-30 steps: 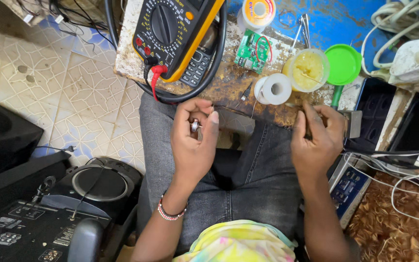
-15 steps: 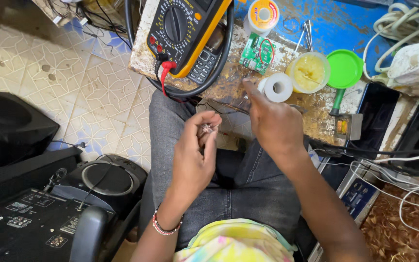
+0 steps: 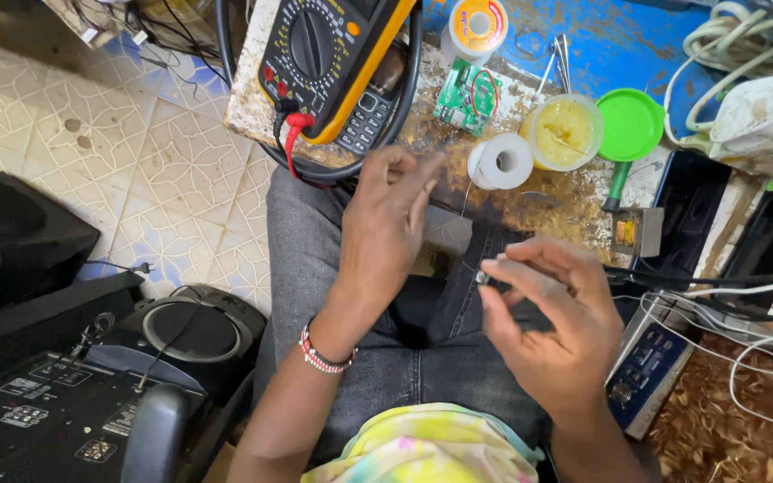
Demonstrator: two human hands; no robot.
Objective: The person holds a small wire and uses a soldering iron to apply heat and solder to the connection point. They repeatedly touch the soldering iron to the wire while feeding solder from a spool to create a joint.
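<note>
My left hand is raised over my lap at the workbench's front edge, fingers loosely apart, just below the black and red meter leads. It appears to hold nothing. My right hand hovers lower over my jeans, thumb and fingertips pinched on a small metal part. A white solder spool lies on the bench between the hands, with a thin wire hanging from it toward my left fingers.
The worn bench carries a yellow multimeter, a keypad phone, a green circuit board, an open jar of yellow paste, its green lid and tweezers. A black speaker stands at left, cables at right.
The small metal part has passed from my left hand to my right. My right hand came back from the solder spool down to my lap, and my left hand rose toward the bench edge.
</note>
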